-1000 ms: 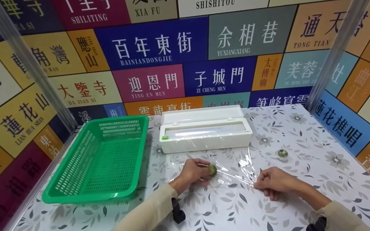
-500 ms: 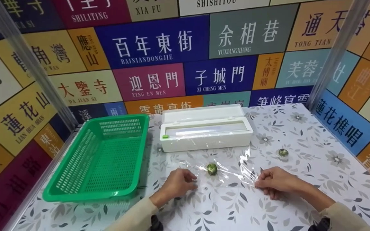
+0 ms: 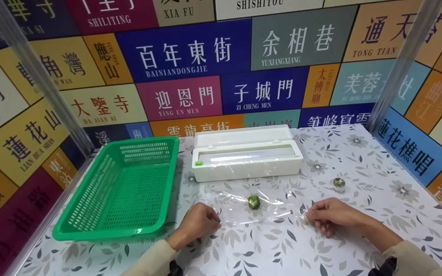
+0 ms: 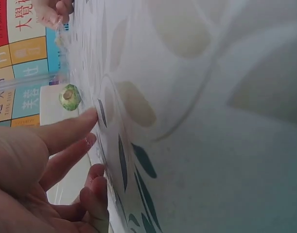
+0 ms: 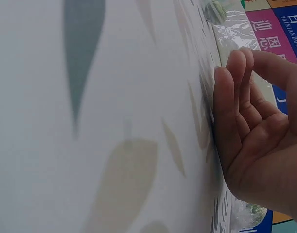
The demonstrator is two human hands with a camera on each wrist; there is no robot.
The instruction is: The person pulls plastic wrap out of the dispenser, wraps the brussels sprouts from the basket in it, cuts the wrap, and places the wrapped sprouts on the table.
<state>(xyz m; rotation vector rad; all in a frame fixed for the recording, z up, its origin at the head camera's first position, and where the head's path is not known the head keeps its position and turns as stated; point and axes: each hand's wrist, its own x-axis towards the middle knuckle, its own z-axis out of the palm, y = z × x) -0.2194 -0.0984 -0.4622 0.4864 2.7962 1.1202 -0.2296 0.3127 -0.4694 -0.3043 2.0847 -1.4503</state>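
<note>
- The left hand [image 3: 198, 224] is half open, its fingers loosely bent at the left edge of the film [image 3: 231, 216]; in the left wrist view the thumb and index fingertips stand slightly apart, with a glint of film by the index tip, so whether they grip it one cannot tell.
- The right hand [image 3: 332, 214] pinches the film's right end between nearly closed fingertips, the other fingers curled beneath.
- The film, clear and shiny, spreads over the table [image 3: 267, 255] between the two hands, a little creased.
- The sprout [image 3: 254, 202], round and green, sits on the film, between the hands and slightly beyond them, touched by neither.
- A wrapped sprout [image 3: 338, 183] rests on the table beyond the right hand, clear plastic around it.
- Behind the film stands a long white box [image 3: 248, 172], its lid [image 3: 244, 136] raised, a green tab [image 3: 198, 163] at its front left.
- A green basket [image 3: 136, 232] with slotted sides stands left of the box.
- Colourful signs [image 3: 184, 51] cover the wall behind.
</note>
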